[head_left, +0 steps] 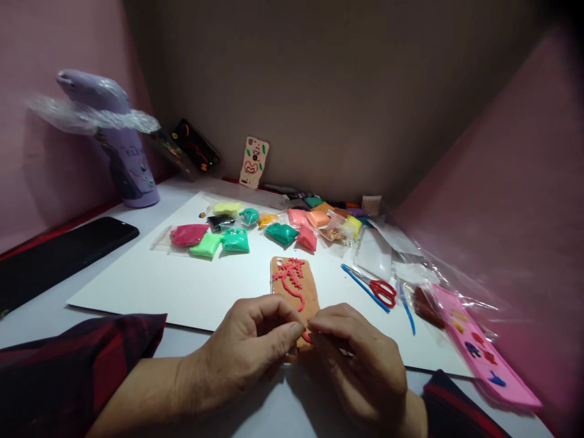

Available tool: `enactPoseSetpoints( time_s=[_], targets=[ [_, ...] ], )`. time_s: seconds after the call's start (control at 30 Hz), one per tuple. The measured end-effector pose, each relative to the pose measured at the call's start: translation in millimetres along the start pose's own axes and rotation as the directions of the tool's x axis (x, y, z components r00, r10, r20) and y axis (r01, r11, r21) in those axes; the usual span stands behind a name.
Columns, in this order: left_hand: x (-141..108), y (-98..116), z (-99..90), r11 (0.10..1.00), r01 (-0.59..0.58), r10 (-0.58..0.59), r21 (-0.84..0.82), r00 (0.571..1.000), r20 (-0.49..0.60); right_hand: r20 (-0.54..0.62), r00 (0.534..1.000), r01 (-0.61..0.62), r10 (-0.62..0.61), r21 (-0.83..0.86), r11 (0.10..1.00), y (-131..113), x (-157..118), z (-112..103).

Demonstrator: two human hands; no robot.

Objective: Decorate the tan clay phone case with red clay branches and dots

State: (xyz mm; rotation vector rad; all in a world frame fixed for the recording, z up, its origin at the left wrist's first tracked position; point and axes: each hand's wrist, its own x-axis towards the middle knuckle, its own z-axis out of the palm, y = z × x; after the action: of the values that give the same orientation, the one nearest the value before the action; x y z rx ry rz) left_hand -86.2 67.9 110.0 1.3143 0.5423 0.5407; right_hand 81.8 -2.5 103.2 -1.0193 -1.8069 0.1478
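A phone case (pixel 312 286) coated in tan clay lies on the white board in front of me. Red clay (pixel 294 289) forms a curving stem with beaded branches on its upper half. Over the case's lower part, my left hand (pixel 250 344) pinches thumb and forefinger together. Facing it, my right hand (pixel 365 359) also has its fingertips pressed together, almost meeting the left ones. Whatever is in the two pinches is too small or hidden to name. A bit of red clay shows just beneath the fingertips. Both hands cover much of the case's lower end.
Several bags of coloured clay (pixel 281 233) lie across the back of the white board (pixel 137 283). Red-handled scissors (pixel 382 293) and blue tools sit at right, beside a pink tray (pixel 511 380). A black phone (pixel 68 249) and purple bottle (pixel 132 164) stand left; a decorated case (pixel 254 161) leans behind.
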Motion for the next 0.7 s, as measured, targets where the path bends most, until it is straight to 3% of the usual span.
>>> enactPoseSetpoints(
  time_s=[0.37,0.7],
  targets=[
    [0.7,-0.4,0.2,1.0,-0.01,0.01,0.015,1.0,0.013,0.014,0.999,0.039,-0.038,-0.039,0.998,1.0,0.1,2.5],
    [-1.7,-0.3,0.8,1.0,0.012,-0.013,0.011,1.0,0.026,0.003,1.0,-0.005,0.005,-0.045,0.999,4.2,-5.9,5.6]
  ],
)
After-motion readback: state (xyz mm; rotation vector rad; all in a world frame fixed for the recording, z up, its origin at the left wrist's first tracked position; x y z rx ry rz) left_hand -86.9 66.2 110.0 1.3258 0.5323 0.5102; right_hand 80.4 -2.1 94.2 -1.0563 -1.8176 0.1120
